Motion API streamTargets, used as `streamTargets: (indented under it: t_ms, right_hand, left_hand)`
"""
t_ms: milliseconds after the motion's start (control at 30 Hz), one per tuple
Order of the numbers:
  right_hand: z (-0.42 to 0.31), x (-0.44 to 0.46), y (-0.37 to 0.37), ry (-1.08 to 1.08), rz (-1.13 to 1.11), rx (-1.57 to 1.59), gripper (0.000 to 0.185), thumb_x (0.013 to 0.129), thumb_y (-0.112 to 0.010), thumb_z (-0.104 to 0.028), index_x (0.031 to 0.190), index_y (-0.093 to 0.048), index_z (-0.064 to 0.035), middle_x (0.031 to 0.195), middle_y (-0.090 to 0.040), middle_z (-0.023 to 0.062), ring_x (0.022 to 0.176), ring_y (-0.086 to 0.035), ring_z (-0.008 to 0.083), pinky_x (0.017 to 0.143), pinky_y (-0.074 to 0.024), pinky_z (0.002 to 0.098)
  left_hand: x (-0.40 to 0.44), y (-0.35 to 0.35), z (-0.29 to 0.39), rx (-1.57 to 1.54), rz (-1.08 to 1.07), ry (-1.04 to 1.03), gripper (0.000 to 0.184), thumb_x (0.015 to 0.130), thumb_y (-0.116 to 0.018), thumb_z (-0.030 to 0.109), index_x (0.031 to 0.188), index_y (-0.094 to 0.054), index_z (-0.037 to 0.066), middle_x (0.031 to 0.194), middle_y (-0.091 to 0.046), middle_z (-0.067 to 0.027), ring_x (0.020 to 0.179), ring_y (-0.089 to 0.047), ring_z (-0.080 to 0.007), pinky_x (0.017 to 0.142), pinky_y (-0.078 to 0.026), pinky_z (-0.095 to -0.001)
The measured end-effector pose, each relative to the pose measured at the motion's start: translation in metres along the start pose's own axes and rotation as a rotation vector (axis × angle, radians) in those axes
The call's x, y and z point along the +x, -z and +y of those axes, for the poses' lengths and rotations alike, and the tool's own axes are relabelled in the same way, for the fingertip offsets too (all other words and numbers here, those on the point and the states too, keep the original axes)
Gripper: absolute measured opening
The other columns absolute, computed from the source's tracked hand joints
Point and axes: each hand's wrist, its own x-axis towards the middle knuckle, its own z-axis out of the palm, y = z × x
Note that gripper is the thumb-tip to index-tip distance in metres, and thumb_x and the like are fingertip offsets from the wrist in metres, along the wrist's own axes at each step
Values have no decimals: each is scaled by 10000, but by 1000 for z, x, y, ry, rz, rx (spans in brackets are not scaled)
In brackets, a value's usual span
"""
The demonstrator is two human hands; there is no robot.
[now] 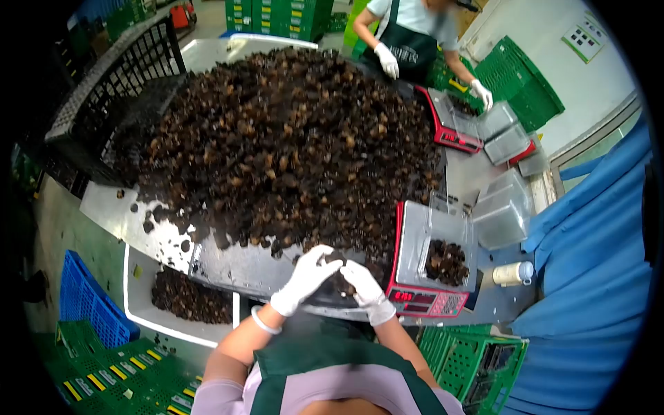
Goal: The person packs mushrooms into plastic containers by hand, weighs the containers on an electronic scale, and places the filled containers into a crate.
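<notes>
My left hand [308, 275], in a white glove, is at the near edge of a large heap of dark brown pieces [290, 138], its fingers curved round a dark piece [335, 257]. Close beside it on the right, my right hand [361, 282], also gloved, has its fingers bent against dark pieces between the two hands. To the right stands a red scale [425, 301] with a lit display, and on it a clear plastic box [423, 242] partly filled with the same dark pieces.
A co-worker [408, 34] in white gloves stands across the table by a second red scale [460, 142]. Clear boxes [505, 211] and a white bottle [513, 274] lie at the right. A white bin [145, 315], a black crate [104, 104] and green crates [477, 366] surround the table.
</notes>
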Motion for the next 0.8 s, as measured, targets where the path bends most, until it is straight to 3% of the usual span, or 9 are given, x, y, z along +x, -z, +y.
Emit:
streamTargets:
  t_ms: [133, 200, 233, 300, 333, 500, 633, 700, 800]
  right_hand:
    - [19, 10, 11, -40, 4, 423, 205, 974, -495, -261, 1066, -555, -88, 923, -617, 42, 693, -571, 132, 537, -467, 278]
    - [30, 17, 26, 62, -160, 644, 241, 984, -469, -274, 1128, -530, -90, 1016, -628, 37, 829, -621, 143, 615, -513, 310]
    - [27, 20, 23, 112, -126, 725, 324, 990, -454, -278, 1271, -481, -118, 1021, -628, 34, 824, -618, 135, 613, -514, 304]
    - [-17, 12, 1, 145, -76, 561, 447, 991, -452, -284, 1412, -378, -151, 1024, -626, 20, 823, -613, 121, 611, -500, 286]
    - [-17, 19, 2, 115, 42, 315, 558, 969, -497, -318, 1475, -306, -179, 1136, -594, 30, 782, -560, 98, 542, -433, 233]
    - [0, 29, 15, 108, 37, 661, 496, 984, -483, -317, 1444, -373, -170, 999, -637, 17, 761, -568, 102, 579, -438, 237]
    - [-29, 22, -9, 172, 73, 355, 432, 971, -507, -282, 1374, -464, -130, 1038, -636, 28, 857, -596, 96, 631, -463, 227]
    - [-28, 33, -14, 220, 51, 216, 363, 954, -555, -204, 1267, -542, -22, 1075, -634, 34, 848, -598, 87, 709, -502, 223]
    - [-45, 27, -43, 244, 113, -184, 374, 931, -593, -208, 1251, -561, -17, 1114, -625, 23, 893, -579, 62, 792, -468, 205]
  left_hand:
    - [8, 0, -6, -592, 21, 65, 236, 885, -641, 97, 1108, -573, 60, 967, -602, 0, 855, -558, -67, 751, -470, -222]
    - [5, 5, 6, -752, 80, 167, 259, 904, -598, 107, 1157, -550, 75, 1053, -599, -15, 952, -589, -137, 829, -491, -279]
    - [4, 10, 5, -824, 81, 180, 255, 908, -585, 100, 1159, -548, 74, 1073, -594, -25, 988, -592, -161, 855, -494, -293]
    - [9, 16, -20, -934, 25, 182, 265, 889, -586, 64, 1151, -545, 66, 1097, -603, -69, 1038, -601, -226, 914, -508, -347]
    - [8, 17, -26, -934, 5, 172, 253, 899, -565, 67, 1151, -538, 70, 1107, -600, -73, 1042, -599, -226, 919, -501, -358]
    - [-2, 28, -15, -1028, -9, 238, 252, 864, -570, 50, 1115, -548, 61, 1097, -609, -117, 1069, -592, -282, 935, -506, -415]
    - [-11, 27, 3, -878, -59, 189, 275, 893, -584, 123, 1162, -546, 82, 1134, -594, -71, 1097, -568, -229, 936, -498, -412]
    - [-11, 25, 14, -765, -179, 215, 336, 948, -561, 237, 1253, -480, 120, 1240, -507, -26, 1160, -495, -160, 979, -453, -409]
    - [-8, 17, 11, -681, -186, 247, 390, 947, -572, 304, 1280, -470, 129, 1250, -494, -10, 1154, -480, -128, 969, -455, -388]
